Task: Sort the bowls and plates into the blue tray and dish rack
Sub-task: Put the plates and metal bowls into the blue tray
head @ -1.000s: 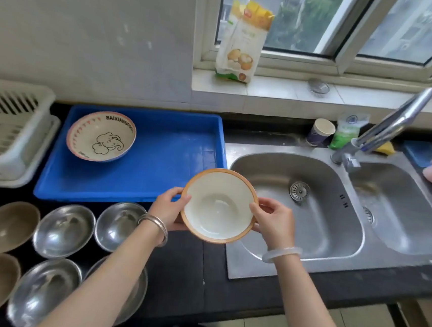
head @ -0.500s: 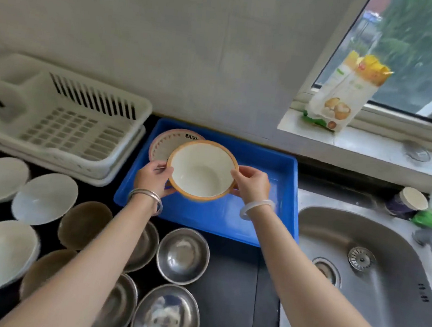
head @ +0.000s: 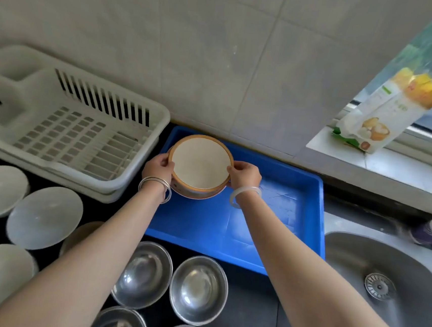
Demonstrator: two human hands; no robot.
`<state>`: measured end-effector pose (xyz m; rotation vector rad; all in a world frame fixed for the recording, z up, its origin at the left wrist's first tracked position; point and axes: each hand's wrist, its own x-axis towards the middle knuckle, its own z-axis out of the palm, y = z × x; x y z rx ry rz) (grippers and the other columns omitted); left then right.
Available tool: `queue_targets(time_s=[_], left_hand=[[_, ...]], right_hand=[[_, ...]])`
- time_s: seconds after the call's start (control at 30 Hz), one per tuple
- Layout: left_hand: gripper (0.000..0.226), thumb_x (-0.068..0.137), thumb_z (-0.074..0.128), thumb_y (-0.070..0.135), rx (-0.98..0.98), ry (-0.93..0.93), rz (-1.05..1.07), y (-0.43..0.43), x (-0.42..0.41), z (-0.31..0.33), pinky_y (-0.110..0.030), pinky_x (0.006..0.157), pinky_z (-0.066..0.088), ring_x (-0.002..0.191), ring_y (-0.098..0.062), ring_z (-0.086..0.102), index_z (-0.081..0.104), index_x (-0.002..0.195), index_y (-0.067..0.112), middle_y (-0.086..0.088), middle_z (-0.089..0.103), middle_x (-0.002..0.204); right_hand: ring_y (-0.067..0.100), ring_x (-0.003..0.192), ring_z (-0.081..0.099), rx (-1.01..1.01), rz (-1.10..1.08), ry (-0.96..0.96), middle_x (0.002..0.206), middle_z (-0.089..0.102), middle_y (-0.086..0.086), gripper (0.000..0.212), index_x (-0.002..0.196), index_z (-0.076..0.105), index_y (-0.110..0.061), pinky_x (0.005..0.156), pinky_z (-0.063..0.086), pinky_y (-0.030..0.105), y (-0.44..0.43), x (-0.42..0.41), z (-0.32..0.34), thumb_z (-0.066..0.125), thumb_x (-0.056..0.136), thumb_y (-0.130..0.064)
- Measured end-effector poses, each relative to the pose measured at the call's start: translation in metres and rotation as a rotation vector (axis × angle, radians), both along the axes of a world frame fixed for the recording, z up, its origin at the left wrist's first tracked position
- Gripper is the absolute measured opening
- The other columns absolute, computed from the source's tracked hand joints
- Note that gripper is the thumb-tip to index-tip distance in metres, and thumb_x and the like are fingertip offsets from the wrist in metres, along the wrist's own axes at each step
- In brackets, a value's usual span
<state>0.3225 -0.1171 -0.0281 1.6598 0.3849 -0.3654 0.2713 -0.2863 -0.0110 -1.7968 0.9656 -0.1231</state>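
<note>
Nothing legible showing. Bag (head: 383,111) standing on windowsill (head: 399,169), carrying small green label and pale printed characters, both blurring too much for reading.

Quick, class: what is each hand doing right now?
Left hand: grips the bowl at its left rim.
Right hand: grips the same bowl at its right rim.

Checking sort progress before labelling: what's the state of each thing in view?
orange-rimmed bowl, upright, held low over the far left corner of the blue tray
left hand, grips the bowl's left rim
right hand, grips its right rim
blue tray, flat on the counter
dish rack, stands left of the tray
steel bowls, upright, unsorted on the counter
</note>
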Motion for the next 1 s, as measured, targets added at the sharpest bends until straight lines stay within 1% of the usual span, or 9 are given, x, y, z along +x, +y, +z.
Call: queue_targets(time_s=[0.13,0.2,0.27,0.37,0.47,0.63,0.73,0.9,1.0], left_hand=[[0.031,0.092,0.046,0.002,-0.046,0.025,-0.001,0.003,0.006,-0.013,-0.043,0.085,0.052,0.100,-0.029,0.058,0.057,0.120,0.008,-0.013,0.061,0.122],[0.032,0.091,0.046,0.000,-0.054,0.028,-0.003,0.004,0.008,-0.017,-0.043,0.085,0.052,0.102,-0.029,0.058,0.057,0.121,0.006,-0.014,0.061,0.123],[0.033,0.091,0.046,-0.001,-0.049,0.021,0.001,0.004,0.009,-0.019,-0.043,0.086,0.053,0.100,-0.027,0.058,0.057,0.121,0.006,-0.014,0.061,0.123],[0.034,0.091,0.046,-0.002,-0.055,0.016,0.012,0.003,0.009,-0.022,-0.040,0.084,0.052,0.097,-0.024,0.056,0.056,0.123,0.006,-0.014,0.061,0.124],[0.035,0.091,0.046,-0.002,-0.047,0.007,0.017,0.003,0.009,-0.024,-0.039,0.084,0.051,0.097,-0.022,0.056,0.056,0.124,0.005,-0.013,0.061,0.124],[0.037,0.090,0.047,0.000,-0.002,-0.017,0.028,0.002,0.005,-0.022,-0.048,0.097,0.048,0.110,-0.029,0.059,0.057,0.125,0.008,-0.011,0.062,0.124],[0.036,0.090,0.049,0.003,0.015,-0.041,0.028,0.003,-0.002,-0.018,-0.048,0.099,0.047,0.112,-0.029,0.059,0.057,0.124,0.009,-0.010,0.063,0.123],[0.040,0.091,0.052,0.009,-0.043,0.003,-0.021,0.011,-0.030,-0.005,-0.033,0.093,0.050,0.112,-0.023,0.058,0.051,0.131,0.011,-0.010,0.060,0.127],[0.038,0.091,0.053,0.011,-0.027,0.026,-0.032,0.022,-0.065,0.006,-0.030,0.088,0.049,0.102,-0.021,0.059,0.052,0.129,0.007,-0.013,0.061,0.119]], right_hand=[[0.031,0.080,0.069,-0.051,0.019,0.040,0.064,0.062,-0.001,0.020,0.073,0.069,-0.019,0.075,0.059,0.047,0.001,0.006,-0.008,0.057,0.082,-0.006],[0.030,0.080,0.069,-0.059,0.034,0.044,0.064,0.062,-0.004,0.021,0.072,0.066,-0.022,0.075,0.059,0.046,0.002,0.007,-0.011,0.057,0.083,-0.007],[0.029,0.080,0.069,-0.059,0.040,0.040,0.066,0.062,-0.004,0.016,0.082,0.071,-0.018,0.076,0.059,0.045,0.002,0.009,-0.014,0.058,0.084,-0.008],[0.028,0.080,0.068,-0.055,0.034,0.037,0.078,0.067,0.001,0.018,0.096,0.072,-0.013,0.077,0.059,0.044,0.002,0.009,-0.019,0.058,0.086,-0.011],[0.028,0.083,0.068,-0.061,0.034,0.022,0.088,0.070,0.005,0.020,0.103,0.071,-0.012,0.080,0.058,0.044,0.002,0.008,-0.023,0.058,0.088,-0.013],[0.025,0.090,0.065,-0.065,0.064,0.012,0.110,0.069,0.008,0.027,0.117,0.063,-0.014,0.084,0.056,0.039,0.004,0.004,-0.020,0.053,0.093,-0.018],[0.026,0.094,0.064,-0.045,0.099,-0.013,0.119,0.065,0.007,0.034,0.128,0.053,-0.017,0.076,0.052,0.030,0.008,-0.002,-0.013,0.046,0.095,-0.021],[0.023,0.110,0.059,-0.020,0.158,-0.066,0.128,0.061,0.008,0.036,0.131,0.050,-0.017,0.079,0.043,0.027,0.012,-0.027,-0.001,0.042,0.097,-0.024],[0.022,0.107,0.059,-0.022,0.190,-0.116,0.122,0.064,0.007,0.033,0.126,0.055,-0.017,0.085,0.051,0.035,0.015,-0.053,0.008,0.043,0.096,-0.025]])
